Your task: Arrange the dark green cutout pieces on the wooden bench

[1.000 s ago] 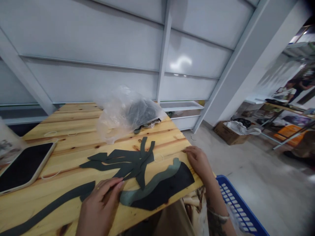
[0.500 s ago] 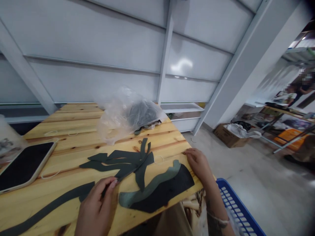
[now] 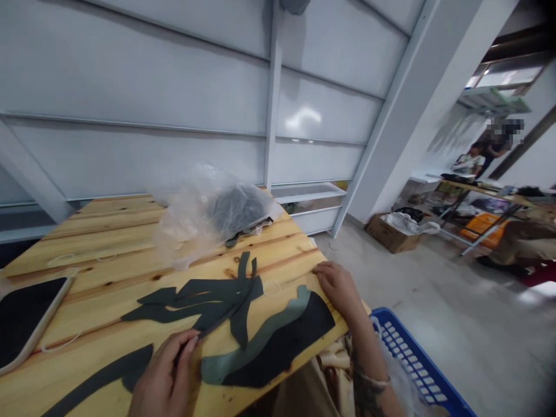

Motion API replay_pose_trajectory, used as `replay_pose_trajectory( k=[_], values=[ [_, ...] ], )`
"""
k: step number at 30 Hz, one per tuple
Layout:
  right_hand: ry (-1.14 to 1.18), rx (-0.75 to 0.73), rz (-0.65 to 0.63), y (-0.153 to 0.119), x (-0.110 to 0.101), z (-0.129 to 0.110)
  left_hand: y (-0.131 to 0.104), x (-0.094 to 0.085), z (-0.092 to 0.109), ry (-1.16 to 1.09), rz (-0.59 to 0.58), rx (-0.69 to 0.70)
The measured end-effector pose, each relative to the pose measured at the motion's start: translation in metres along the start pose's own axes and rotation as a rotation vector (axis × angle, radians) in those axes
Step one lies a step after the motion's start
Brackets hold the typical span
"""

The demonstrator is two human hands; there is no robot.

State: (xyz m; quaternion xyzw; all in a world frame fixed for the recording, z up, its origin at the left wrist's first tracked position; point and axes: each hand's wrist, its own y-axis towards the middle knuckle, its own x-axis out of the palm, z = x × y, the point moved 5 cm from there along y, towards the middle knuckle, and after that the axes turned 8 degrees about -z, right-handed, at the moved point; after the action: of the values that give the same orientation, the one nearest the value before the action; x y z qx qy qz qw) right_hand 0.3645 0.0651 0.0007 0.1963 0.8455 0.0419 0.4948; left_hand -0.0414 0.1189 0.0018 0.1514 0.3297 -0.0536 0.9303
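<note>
My left hand [image 3: 163, 373] is closed at the table's near side, thumb and forefinger pinching the end of a thin dark green strip [image 3: 223, 315]. That strip runs up into a loose pile of dark green cut pieces [image 3: 208, 286], which look like leather or fabric. My right hand [image 3: 341, 289] rests on the right table edge, holding nothing I can see, fingers extended and slightly bent. Between the hands lies a curved black piece [image 3: 286, 347] with a lighter grey-green piece [image 3: 256, 347] along its upper side. A long dark curved piece [image 3: 104, 373] lies left of my left hand, partly behind it.
On the wooden table [image 3: 130, 223] are a crumpled clear plastic bag [image 3: 186, 214] with dark contents, a phone [image 3: 28, 315] and thin white loops. A blue basket [image 3: 417, 359] stands by the right edge. Farther right are a cardboard box [image 3: 391, 231] and people at another table.
The view has turned a little to the right, so the table things appear shifted left. Both hands keep their places: the left still pinches the strip, the right stays on the edge.
</note>
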Motion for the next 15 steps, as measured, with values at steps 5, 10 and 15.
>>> replay_pose_trajectory(
  k=[5, 10, 15],
  values=[
    [-0.007, -0.017, -0.005, -0.0018, 0.0021, 0.0006, -0.0037, 0.0012, -0.0003, -0.047, -0.007, -0.058],
    [-0.001, -0.006, -0.015, -0.0004, 0.0015, 0.0029, -0.0048, 0.0022, -0.0009, -0.068, 0.003, -0.099],
    [0.004, 0.004, -0.019, -0.0003, 0.0015, 0.0028, -0.0044, 0.0036, -0.002, -0.047, -0.002, -0.071]
  ],
)
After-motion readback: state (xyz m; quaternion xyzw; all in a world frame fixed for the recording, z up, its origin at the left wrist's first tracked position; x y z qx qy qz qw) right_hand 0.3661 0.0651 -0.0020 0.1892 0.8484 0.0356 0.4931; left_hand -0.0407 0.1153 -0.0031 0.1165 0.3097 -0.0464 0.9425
